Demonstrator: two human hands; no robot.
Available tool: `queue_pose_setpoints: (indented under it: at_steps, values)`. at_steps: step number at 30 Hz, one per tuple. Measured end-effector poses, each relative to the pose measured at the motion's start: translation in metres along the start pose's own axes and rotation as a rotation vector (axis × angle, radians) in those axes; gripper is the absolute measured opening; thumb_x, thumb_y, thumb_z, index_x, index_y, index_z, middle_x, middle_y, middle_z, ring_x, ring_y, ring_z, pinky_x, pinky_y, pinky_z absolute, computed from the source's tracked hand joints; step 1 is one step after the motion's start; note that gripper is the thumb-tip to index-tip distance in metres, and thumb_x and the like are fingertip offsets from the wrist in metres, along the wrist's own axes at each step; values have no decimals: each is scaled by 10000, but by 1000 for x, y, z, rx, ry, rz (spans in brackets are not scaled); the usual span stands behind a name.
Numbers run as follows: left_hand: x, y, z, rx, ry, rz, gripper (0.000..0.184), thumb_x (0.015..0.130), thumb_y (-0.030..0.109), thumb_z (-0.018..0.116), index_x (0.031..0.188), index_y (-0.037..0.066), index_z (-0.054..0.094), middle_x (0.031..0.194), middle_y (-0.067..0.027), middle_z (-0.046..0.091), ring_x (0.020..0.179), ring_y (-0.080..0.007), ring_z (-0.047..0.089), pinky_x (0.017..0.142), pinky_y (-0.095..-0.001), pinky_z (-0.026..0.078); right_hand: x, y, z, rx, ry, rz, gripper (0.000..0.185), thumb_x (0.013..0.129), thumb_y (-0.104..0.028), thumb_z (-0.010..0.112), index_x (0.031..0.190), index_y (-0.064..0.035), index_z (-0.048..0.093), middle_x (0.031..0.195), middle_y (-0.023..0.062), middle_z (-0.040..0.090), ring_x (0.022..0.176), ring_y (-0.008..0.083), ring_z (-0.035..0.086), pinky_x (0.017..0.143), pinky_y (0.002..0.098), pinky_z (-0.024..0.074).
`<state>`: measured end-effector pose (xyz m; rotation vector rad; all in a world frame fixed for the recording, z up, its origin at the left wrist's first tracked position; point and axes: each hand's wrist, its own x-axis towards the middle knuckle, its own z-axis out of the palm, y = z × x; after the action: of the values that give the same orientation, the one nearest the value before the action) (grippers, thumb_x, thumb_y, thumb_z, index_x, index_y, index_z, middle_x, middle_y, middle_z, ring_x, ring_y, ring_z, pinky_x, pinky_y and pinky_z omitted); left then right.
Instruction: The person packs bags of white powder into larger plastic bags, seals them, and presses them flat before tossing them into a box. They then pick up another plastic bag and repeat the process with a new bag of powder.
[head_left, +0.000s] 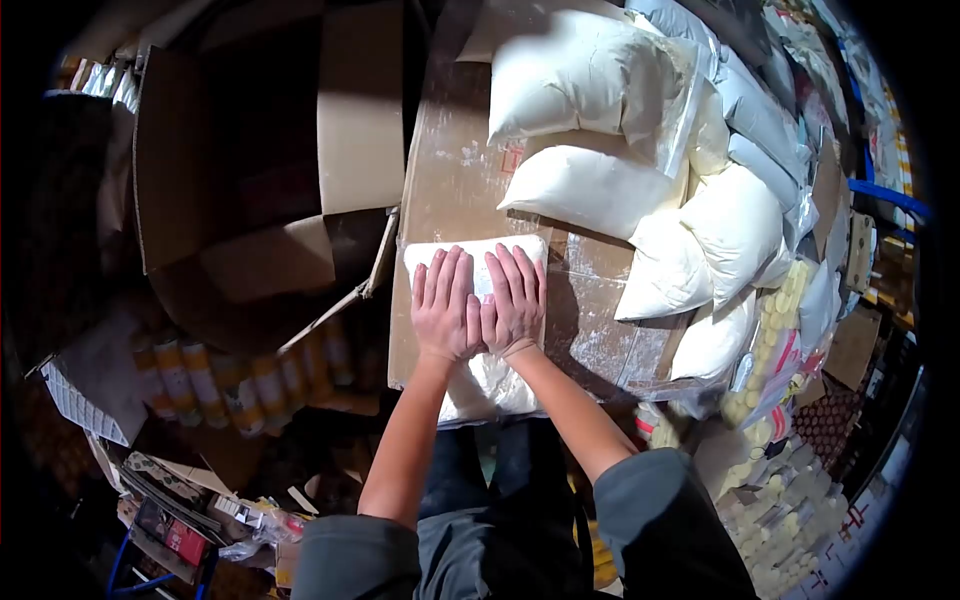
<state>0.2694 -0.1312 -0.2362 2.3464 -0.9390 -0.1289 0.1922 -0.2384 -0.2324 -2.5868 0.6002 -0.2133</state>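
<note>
A white, powder-filled plastic bag [490, 390] lies flat at the near edge of a cardboard surface [590, 350]. My left hand [443, 305] rests palm down on the bag's left half, fingers stretched forward. Beside it, my right hand [513, 300] presses flat on the right half, with the thumbs almost touching. Both hands cover the bag's middle. Beyond and to the right are more filled bags: a large cream one [570, 80], another below it [590, 185] and a plump one [735, 225].
An open cardboard box [360, 120] stands at the left, its inside dark. Below it are several yellow-and-white cylindrical packages [220, 380]. Pale, round-ended packs [770, 330] are heaped at the right. A blue bar [890, 195] sticks out at the far right.
</note>
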Motion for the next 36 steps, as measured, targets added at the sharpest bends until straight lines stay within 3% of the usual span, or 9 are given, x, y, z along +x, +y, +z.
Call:
queue_pose_setpoints:
  at_steps: [19,36]
  values:
    - [-4,-3,3,14,8,0,546,851,291,441,1337,54,515,1402,-118,499,1347,-307,411,1152,-464,229,-1,0,0,-9,29,4,539,831,-271,450,1344,-105,478,1431,120,426,1355,343,346,1154,538,180]
    - [-6,-5,7,-70,98,9,440,833,310,543,1212,88,553,1308,-124,543,1286,-328,460,1124,-494,258,0,2,2,43,90,-10,470,823,-260,450,1260,-92,493,1356,144,458,1319,370,376,1138,561,207]
